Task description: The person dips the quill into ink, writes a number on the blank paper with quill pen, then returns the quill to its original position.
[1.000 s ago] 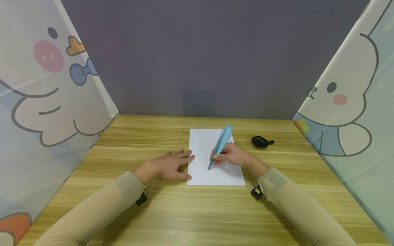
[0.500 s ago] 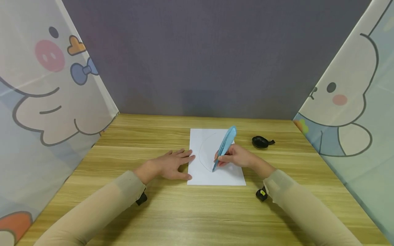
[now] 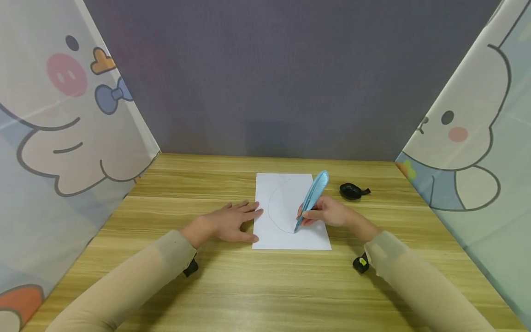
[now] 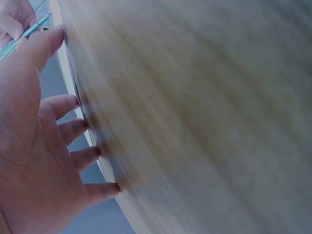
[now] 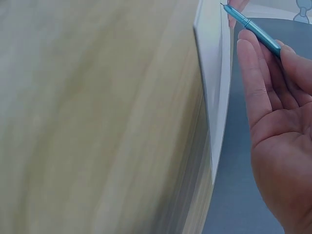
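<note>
A white sheet of paper (image 3: 274, 240) lies on the wooden table, bearing a thin curved pencil-like line that bows out to the left. My right hand (image 3: 327, 212) pinches a light-blue feather-shaped pen (image 3: 313, 193) between thumb and fingers, its tip at the lower end of that curve. In the right wrist view the shiny teal barrel of the pen (image 5: 253, 30) and its fine point show. My left hand (image 3: 232, 223) rests with spread fingers on the paper's left edge; its fingertips (image 4: 80, 129) press down in the left wrist view.
A small black object with a short tail (image 3: 350, 191) sits on the table right of the paper. A dark grey panel (image 3: 265, 83) stands behind the wooden table (image 3: 257, 290). Cartoon-printed sheets (image 3: 58, 152) border both sides.
My right hand has moved right with the pen, and the curved line on the paper has grown longer along its bottom. My left hand has stayed in place.
</note>
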